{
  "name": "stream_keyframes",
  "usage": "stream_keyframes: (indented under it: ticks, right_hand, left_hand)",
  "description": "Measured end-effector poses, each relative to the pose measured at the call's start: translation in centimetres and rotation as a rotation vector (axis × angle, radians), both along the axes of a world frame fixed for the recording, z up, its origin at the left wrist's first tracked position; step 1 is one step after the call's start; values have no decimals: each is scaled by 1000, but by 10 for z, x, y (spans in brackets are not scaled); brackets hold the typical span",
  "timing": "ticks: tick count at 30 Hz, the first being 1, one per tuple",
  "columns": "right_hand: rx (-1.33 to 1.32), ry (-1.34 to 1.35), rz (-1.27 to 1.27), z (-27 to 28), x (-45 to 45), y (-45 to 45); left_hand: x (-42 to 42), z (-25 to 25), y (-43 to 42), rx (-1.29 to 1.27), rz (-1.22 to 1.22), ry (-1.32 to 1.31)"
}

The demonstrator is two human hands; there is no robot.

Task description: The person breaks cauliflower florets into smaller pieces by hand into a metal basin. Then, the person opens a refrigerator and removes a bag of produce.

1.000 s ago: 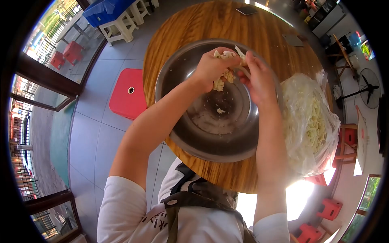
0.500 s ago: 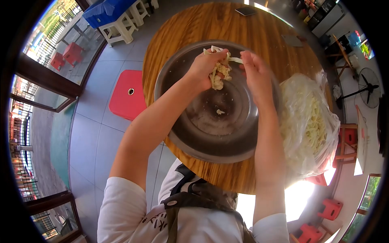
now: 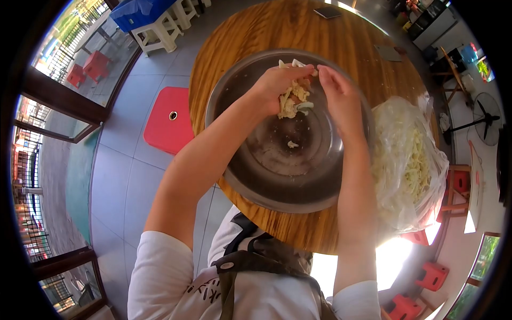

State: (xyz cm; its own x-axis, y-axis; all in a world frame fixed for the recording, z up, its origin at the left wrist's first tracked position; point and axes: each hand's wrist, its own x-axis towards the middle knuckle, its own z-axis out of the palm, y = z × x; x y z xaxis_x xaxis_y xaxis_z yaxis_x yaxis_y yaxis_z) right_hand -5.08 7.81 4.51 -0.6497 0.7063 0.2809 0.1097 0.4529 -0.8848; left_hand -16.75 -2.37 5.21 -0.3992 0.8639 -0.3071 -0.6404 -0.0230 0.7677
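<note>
Cauliflower florets (image 3: 288, 109), pale yellow, bumpy, white-stemmed

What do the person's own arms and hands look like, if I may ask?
The left sleeve and right sleeve are short and white, leaving the forearms bare. No glove shows on the left hand or right hand, and no watch or bracelet is visible. Dark lettering marks the shirt.

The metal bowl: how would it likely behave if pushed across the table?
The metal bowl is probably stiff, as its wall is shiny metal. Its broad round bottom suggests it would slide on the wooden table rather than tip. With little more than a pale crumb on its bottom, contents should hardly add weight.
</note>
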Motion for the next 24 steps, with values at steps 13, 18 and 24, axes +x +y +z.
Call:
stream_keyframes:
  ticks: [13, 18, 24]
  right_hand:
    - [-972, 300, 530, 16, 5, 7]
    - [-930, 274, 550, 13, 6, 9]
    - [-932, 300, 607, 21, 8, 6]
  left_hand:
    - [-5, -6, -1, 265, -415, -158]
    - [0, 0, -4, 191, -366, -59]
    - [0, 5, -7, 201, -412, -4]
